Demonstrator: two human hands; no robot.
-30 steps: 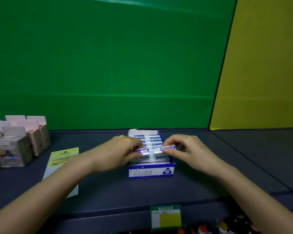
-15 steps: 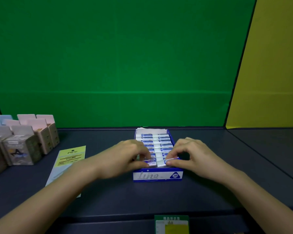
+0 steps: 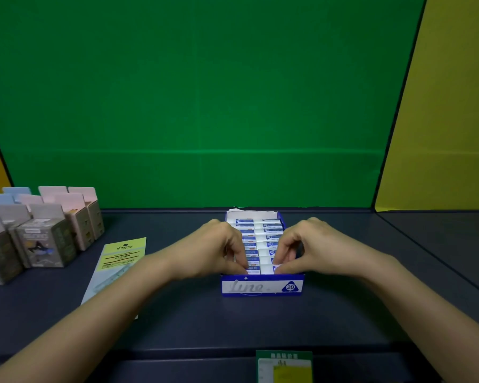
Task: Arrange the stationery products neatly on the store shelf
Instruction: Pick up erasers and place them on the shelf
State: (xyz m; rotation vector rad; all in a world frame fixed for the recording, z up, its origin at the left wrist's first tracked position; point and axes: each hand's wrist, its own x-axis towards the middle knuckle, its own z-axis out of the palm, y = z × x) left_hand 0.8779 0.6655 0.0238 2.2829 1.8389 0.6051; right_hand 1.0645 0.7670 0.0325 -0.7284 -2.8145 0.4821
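Both the left hand and right hand pinch the frontmost eraser at its ends inside the blue display box on the shelf.

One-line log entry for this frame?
step: seat front pack in box | left hand: pinching pack | right hand: pinching pack | shelf: cartons left, leaflet flat

price tag cut off, box lettering blurred
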